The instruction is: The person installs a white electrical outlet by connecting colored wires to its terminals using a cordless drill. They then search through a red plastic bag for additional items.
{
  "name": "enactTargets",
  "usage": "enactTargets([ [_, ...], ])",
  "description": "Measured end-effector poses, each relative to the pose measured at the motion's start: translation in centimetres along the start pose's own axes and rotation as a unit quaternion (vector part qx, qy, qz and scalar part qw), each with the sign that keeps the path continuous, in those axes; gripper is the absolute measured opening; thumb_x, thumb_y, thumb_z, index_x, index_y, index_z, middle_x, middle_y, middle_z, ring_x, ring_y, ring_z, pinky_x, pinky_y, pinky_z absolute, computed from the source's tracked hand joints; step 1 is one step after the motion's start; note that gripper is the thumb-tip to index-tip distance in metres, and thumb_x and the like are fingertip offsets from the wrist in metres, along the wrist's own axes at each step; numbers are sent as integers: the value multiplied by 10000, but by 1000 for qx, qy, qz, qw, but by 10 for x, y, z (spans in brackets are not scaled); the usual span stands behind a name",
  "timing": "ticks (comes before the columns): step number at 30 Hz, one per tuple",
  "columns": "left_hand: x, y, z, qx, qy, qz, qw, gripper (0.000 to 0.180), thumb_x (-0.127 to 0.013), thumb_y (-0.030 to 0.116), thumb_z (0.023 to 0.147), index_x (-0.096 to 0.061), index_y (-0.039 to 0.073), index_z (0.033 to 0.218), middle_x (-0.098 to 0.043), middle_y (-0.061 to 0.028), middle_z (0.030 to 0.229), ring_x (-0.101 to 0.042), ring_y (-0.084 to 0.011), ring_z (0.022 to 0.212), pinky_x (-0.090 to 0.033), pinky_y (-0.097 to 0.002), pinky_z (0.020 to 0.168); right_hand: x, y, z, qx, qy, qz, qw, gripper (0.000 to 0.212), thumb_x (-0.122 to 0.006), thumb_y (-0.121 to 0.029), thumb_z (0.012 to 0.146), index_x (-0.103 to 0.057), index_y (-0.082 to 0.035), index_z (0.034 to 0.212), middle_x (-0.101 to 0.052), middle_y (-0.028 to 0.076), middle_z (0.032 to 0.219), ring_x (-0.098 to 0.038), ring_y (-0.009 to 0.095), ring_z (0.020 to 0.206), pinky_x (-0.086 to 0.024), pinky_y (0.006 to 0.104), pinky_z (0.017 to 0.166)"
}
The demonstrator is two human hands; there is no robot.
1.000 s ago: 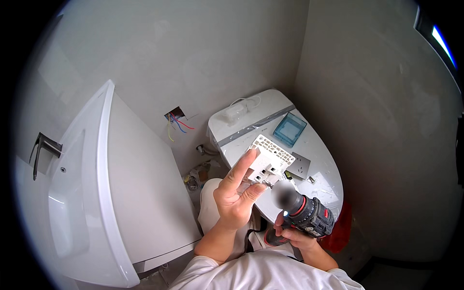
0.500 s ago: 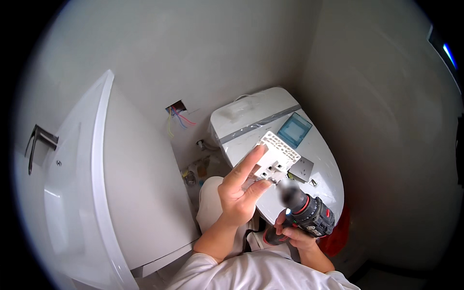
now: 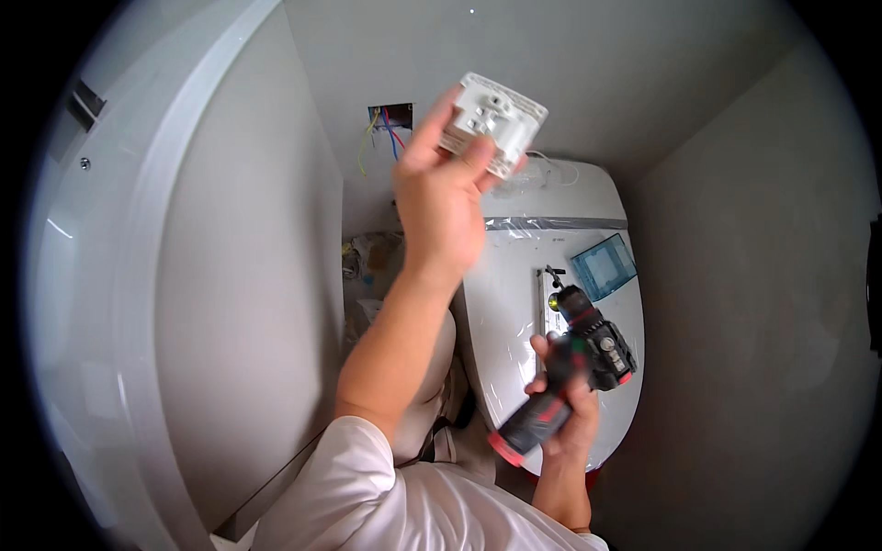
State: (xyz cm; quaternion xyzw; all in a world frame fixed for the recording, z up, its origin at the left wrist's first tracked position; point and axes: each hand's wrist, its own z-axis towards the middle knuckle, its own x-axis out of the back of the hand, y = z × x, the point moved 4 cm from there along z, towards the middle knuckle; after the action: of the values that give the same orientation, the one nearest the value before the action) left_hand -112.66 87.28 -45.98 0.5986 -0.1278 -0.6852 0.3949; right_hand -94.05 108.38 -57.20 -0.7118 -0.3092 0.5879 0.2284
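Observation:
A white wall socket (image 3: 503, 127), its moulded back with terminal holes facing me, is gripped in my left hand (image 3: 439, 207). The hand is raised beside an opening in the wall (image 3: 392, 116), from which yellow-green, blue and red wires (image 3: 372, 142) hang. Lower down, my right hand (image 3: 568, 404) is closed around the handle of a black and red cordless drill (image 3: 602, 344). Its chuck points up and away, over the toilet lid (image 3: 501, 303). Beyond the chuck lies a translucent blue splash cover (image 3: 604, 267). A pale, narrow item (image 3: 548, 298) is partly hidden by the drill.
Clear film and a grey strip (image 3: 551, 223) cross the back of the toilet. A grey cabinet side (image 3: 248, 220) with a white basin edge (image 3: 175, 119) rises on my left. A grey wall (image 3: 753, 239) stands close on the right. Bagged bits (image 3: 372, 257) lie on the floor.
My left hand has lifted the socket up and forward, near the wall opening, and turned it. The drill now points more forward, away from the socket. My view has shifted too.

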Motion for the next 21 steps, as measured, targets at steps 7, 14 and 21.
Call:
enactTargets([
  [7,62,-2,18,29,39,128,991,516,-580,-19,900,-547,-84,1411,-697,-183,1200,-715,-311,1054,-602,-419,877,-43,30,75,120,-56,-614,778,957,-780,22,767,-248,27,1562,-530,218,1265,-625,385,1037,-526,445,896],
  [14,125,-37,11,301,-81,163,936,568,-535,7,659,-698,-100,1193,-727,-172,1101,-711,-218,966,-556,-294,860,-56,59,121,-48,-22,-768,638,967,-809,-148,826,-236,59,1577,-516,306,1312,-613,504,1131,-528,519,926],
  [21,146,-60,14,387,-91,176,901,528,-606,16,686,-723,-57,1196,-735,-131,1038,-687,-152,883,-531,-267,725,-60,56,138,-64,14,-802,594,993,-808,-257,862,-214,71,1586,-493,310,1345,-595,499,1163,-517,503,959],
])
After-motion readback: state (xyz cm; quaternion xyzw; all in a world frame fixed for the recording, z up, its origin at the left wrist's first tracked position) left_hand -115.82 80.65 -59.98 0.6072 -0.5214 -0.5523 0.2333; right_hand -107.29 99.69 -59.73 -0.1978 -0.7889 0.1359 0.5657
